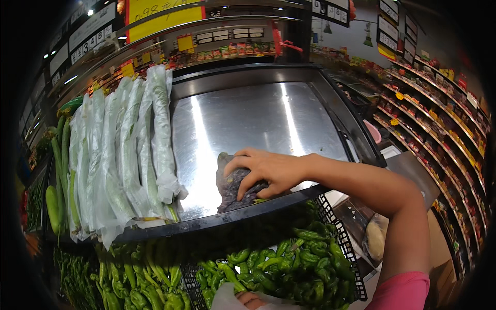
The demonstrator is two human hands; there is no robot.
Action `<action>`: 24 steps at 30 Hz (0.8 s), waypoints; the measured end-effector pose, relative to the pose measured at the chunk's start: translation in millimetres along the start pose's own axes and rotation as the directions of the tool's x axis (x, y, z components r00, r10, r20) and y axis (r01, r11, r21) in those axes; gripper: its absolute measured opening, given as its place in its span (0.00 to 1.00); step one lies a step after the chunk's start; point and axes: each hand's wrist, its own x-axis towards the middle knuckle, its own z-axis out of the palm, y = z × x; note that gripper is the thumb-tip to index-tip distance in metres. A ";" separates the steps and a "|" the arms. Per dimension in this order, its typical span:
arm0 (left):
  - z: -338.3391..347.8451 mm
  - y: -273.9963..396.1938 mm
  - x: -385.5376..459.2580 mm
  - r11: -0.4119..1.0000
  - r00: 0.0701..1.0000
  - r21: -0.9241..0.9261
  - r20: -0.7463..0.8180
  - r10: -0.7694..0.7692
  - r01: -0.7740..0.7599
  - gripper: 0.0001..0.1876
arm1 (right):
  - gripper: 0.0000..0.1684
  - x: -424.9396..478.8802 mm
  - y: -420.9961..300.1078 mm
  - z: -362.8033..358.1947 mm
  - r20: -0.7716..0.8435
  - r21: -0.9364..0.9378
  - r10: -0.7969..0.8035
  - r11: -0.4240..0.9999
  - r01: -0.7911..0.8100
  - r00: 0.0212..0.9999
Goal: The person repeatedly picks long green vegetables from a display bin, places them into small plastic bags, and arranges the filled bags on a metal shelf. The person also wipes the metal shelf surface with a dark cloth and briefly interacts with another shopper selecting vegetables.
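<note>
My right hand (267, 172) presses down with bent fingers on a dark, mottled cloth (228, 193). The cloth lies at the front of a bare stainless-steel display shelf (248, 116), by its black front rim. Part of the cloth is hidden under the hand. At the bottom edge, only a few fingers of my left hand (251, 300) show, holding a thin white plastic film (226, 297); the rest is out of view. Left of the cloth, several long green gourds in white plastic wrapping (128, 155) lie side by side.
Below the rim, green peppers (294, 259) fill a black plastic crate (341, 228), with paler long peppers (143, 279) to the left. Unwrapped green gourds (54, 205) lie at the far left. Stocked store shelves (438, 128) stand at right; a metal rail (240, 17) crosses above.
</note>
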 end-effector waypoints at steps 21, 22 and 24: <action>25.5 -29.2 -35.9 0.973 0.978 -0.098 -0.009 -0.209 0.208 0.16 | 0.33 -143.7 16.2 -103.8 -0.520 -0.031 0.808 0.305 -0.952 0.276; 26.6 -28.8 -37.7 0.973 0.978 -0.101 -0.012 -0.208 0.206 0.17 | 0.29 -146.5 -3.4 -92.0 -0.484 -0.166 0.849 0.147 -0.975 0.211; 30.3 -28.8 -37.5 0.977 0.984 -0.113 0.007 -0.181 0.180 0.17 | 0.24 -172.8 -25.1 -68.5 -0.350 -0.384 0.928 -0.017 -0.923 0.128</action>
